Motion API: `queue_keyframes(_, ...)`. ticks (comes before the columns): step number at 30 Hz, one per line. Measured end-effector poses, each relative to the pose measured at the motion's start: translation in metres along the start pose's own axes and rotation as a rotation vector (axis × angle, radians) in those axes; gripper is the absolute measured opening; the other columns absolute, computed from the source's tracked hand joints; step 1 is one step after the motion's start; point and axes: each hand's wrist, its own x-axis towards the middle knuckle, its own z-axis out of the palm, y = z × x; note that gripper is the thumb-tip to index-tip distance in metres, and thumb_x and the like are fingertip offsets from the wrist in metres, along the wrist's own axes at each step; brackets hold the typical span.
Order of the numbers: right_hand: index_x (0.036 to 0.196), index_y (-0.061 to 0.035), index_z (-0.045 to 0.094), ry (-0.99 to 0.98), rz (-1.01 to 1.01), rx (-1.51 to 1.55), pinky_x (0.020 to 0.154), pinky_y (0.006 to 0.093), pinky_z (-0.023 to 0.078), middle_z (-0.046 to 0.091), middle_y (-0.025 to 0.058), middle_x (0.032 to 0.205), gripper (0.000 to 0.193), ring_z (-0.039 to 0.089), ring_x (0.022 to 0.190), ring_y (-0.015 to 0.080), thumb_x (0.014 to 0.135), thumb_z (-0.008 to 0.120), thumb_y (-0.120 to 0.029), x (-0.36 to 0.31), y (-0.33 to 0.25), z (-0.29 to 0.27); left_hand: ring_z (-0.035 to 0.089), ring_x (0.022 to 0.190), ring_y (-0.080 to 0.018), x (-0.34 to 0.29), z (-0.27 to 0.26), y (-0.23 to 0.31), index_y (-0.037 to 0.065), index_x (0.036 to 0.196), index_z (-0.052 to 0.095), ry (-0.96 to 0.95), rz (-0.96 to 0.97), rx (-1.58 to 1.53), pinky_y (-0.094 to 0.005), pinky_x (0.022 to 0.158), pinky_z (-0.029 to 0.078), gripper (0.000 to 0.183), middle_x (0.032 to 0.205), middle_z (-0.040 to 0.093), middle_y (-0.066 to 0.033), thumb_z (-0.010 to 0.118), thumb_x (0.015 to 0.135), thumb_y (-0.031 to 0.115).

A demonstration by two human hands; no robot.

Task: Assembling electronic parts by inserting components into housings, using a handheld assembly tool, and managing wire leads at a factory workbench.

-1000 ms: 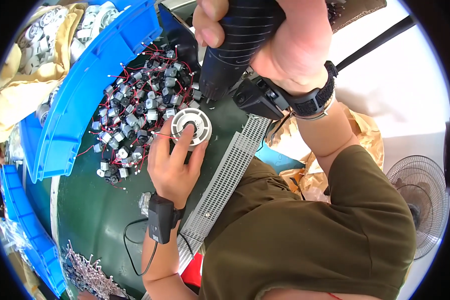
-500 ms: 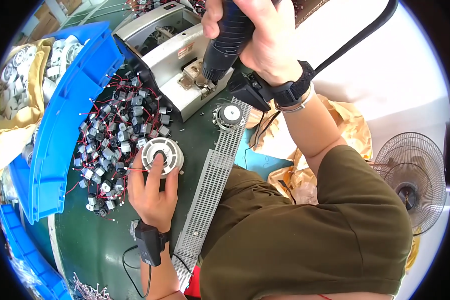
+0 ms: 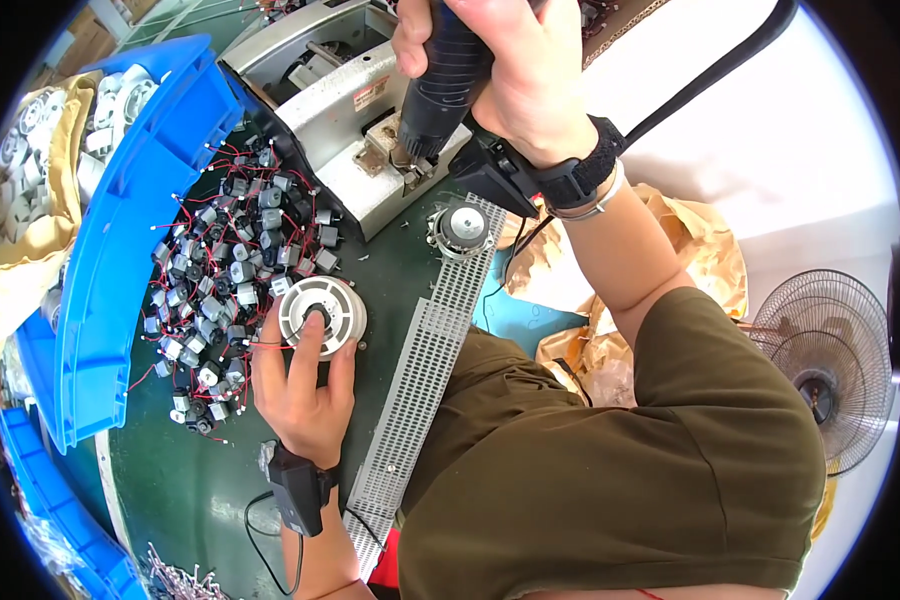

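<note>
My right hand (image 3: pixel 530 90) is wrapped round a black electric screwdriver (image 3: pixel 438 100) with a ribbed grip. Its nose points down at the metal pick-up block of a grey screw feeder (image 3: pixel 345 110). My left hand (image 3: pixel 305 390) grips a white round plastic housing (image 3: pixel 342 300) with spoke-like slots, resting on the green bench. One fingertip presses into the housing's centre, where a dark part shows, and a red wire runs beside the fingers. Close to the left hand lies a heap of small motors (image 3: pixel 225 270) with red and black wires. The screwdriver's tip is hidden against the feeder block.
A perforated metal strip (image 3: pixel 410 370) runs along the bench edge, with a round motor-like assembly (image 3: pixel 463 230) at its far end. Blue bins (image 3: pixel 120 250) holding white plastic parts stand at left. A fan (image 3: pixel 820 370) and crumpled brown paper (image 3: pixel 685 230) are at right.
My right hand and the screwdriver have shifted slightly left, with the nose still at the feeder. My left hand and the housing look almost unmoved.
</note>
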Motion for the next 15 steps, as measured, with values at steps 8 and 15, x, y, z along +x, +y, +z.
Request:
queue_keyframes(8,0.106,0.0049,0.048,0.032,0.061,0.063,0.049,0.0258,0.045,0.056,0.008,0.065,0.036,0.054,0.052,0.0152,0.083,0.065,-0.018,-0.01,-0.012,0.001,0.059,0.092,-0.0356,-0.001,-0.002,0.0,0.004,0.103,0.063,0.015,-0.002,-0.009,-0.0403,0.076,0.05,0.038,0.111,0.057,-0.0204,0.075,0.067,0.005)
queue_keyframes(15,0.115,0.0046,0.044,-0.198,0.014,0.528,0.047,0.0272,0.045,0.055,0.0117,0.066,0.047,0.053,0.049,0.0182,0.085,0.061,-0.028,-0.002,-0.016,0.032,0.06,0.085,-0.0307,0.006,0.001,0.0,0.007,0.097,0.064,0.056,0.038,0.012,-0.0367,0.069,0.049,0.038,0.107,0.059,-0.0168,0.078,0.063,0.008)
